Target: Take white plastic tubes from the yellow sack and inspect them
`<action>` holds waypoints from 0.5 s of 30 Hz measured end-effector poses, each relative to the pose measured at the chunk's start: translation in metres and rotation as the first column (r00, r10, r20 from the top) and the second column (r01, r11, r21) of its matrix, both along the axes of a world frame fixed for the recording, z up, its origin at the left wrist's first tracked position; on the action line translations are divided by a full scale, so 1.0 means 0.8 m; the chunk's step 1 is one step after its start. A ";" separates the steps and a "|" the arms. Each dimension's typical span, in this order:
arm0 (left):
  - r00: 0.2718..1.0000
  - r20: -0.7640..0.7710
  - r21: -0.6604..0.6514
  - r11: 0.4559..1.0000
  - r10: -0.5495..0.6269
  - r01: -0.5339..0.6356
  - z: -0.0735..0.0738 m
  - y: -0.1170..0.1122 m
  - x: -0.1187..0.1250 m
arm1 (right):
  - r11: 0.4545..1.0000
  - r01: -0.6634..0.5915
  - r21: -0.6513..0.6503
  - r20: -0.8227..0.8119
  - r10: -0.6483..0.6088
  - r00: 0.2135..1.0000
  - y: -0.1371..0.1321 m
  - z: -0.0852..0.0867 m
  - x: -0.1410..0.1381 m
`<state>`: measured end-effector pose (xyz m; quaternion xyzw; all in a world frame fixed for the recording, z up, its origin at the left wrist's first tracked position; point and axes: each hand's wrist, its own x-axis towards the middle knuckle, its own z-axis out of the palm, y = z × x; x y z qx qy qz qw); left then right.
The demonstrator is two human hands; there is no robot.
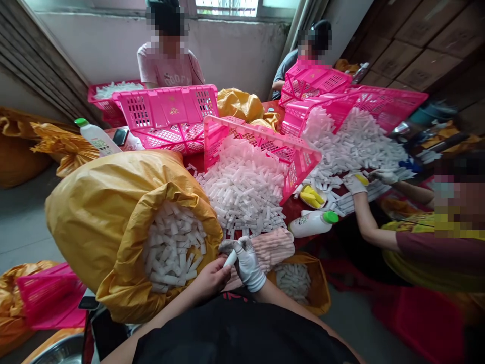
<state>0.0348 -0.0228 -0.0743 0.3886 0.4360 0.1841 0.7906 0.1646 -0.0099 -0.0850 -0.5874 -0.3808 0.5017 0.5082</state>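
Note:
My bare left hand (215,275) pinches a small white tube (230,259) between thumb and fingers. My right hand (250,267), in a white glove with greyed fingertips, is closed around the tube's far end; its fingers partly hide that end. Left of my hands, a big yellow woven sack (94,202) lies with its mouth towards me, full of similar white tubes (172,247). Straight ahead, a heap of white tubes (246,197) spills from a tipped pink basket (303,156). A pink-white ribbed cloth (273,247) lies just beyond my right hand.
A white bottle with green cap (310,225) lies beside a dish of yellow pieces (312,196). Below right, a yellow-lined container (322,288) holds tubes. A co-worker's gloved hand (355,183) works at the right; two other people sit across behind pink baskets (170,111).

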 end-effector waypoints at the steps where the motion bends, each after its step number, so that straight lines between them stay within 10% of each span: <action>1: 1.000 -0.013 0.012 1.000 -0.001 0.001 -0.005 -0.003 0.001 | 1.000 -0.001 -0.006 -0.019 0.001 1.000 -0.002 0.000 -0.001; 8: 0.938 -0.346 0.441 0.875 -0.041 0.201 -0.005 0.001 -0.007 | 0.997 -0.058 -0.052 -0.343 0.036 0.939 -0.010 -0.015 0.009; 15: 0.721 -0.684 0.420 0.746 -0.114 0.517 0.001 0.001 -0.006 | 0.982 -0.143 -0.124 -0.427 0.077 0.901 -0.013 -0.022 0.025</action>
